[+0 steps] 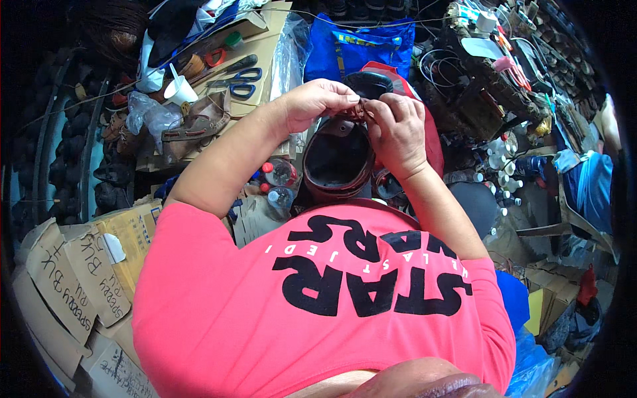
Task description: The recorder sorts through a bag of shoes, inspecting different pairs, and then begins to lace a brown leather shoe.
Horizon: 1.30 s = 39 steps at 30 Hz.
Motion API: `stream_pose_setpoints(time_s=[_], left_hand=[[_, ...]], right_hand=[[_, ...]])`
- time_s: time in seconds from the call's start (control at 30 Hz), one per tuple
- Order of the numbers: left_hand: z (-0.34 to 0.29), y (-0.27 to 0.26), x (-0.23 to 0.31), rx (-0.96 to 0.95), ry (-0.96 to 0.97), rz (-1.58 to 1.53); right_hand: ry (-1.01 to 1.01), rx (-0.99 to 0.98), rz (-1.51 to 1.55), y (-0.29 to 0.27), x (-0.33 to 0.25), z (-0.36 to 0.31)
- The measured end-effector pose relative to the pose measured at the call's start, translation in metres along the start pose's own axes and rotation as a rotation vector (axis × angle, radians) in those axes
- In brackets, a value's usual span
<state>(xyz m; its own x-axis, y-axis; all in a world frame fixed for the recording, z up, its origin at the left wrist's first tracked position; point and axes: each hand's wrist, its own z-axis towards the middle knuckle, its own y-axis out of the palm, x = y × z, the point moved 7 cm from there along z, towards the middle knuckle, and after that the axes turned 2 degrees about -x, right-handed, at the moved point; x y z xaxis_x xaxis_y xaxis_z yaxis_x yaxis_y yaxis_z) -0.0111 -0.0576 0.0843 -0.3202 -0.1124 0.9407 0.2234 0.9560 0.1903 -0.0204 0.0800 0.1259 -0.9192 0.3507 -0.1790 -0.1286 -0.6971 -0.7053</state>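
In front of my chest is a dark brown leather shoe [309,174], its wide opening facing up and its dark inside showing. At its far edge, the fingertips of my left hand [317,105] pinch a reddish-brown leather part [358,113]. My right hand [402,129] grips the same part from the other side with curled fingers, close to the left fingertips. Whether a lace or thread runs between the fingers is too small to tell. Just beyond the hands sits a black rounded piece [369,83], and red material [431,126] lies behind my right hand.
Dark-handled scissors [244,83] lie on cardboard at the left, near a white cup [179,89] and leather pieces [199,126]. Plastic bottles [280,197] stand beside my left forearm. A blue bag [361,43] is at the back; a cluttered bench [481,46] stands far right.
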Motion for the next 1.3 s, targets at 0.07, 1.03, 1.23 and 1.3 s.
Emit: stream_pose_setpoints(time_s=[0.07,1.03,1.23,1.3], left_hand=[[0.003,-0.011,-0.010,0.078,-0.001,-0.005],[0.020,-0.016,-0.009,0.210,0.203,0.391],[0.022,-0.026,-0.017,0.331,0.126,0.288],[0.021,-0.028,-0.015,0.397,0.165,0.345]], right_hand=[[0.026,0.050,0.028,-0.001,0.001,-0.001],[0.479,-0.184,0.508,0.024,0.036,-0.008],[0.290,-0.193,0.406,0.023,0.022,-0.016],[0.304,-0.183,0.417,0.026,0.025,-0.019]])
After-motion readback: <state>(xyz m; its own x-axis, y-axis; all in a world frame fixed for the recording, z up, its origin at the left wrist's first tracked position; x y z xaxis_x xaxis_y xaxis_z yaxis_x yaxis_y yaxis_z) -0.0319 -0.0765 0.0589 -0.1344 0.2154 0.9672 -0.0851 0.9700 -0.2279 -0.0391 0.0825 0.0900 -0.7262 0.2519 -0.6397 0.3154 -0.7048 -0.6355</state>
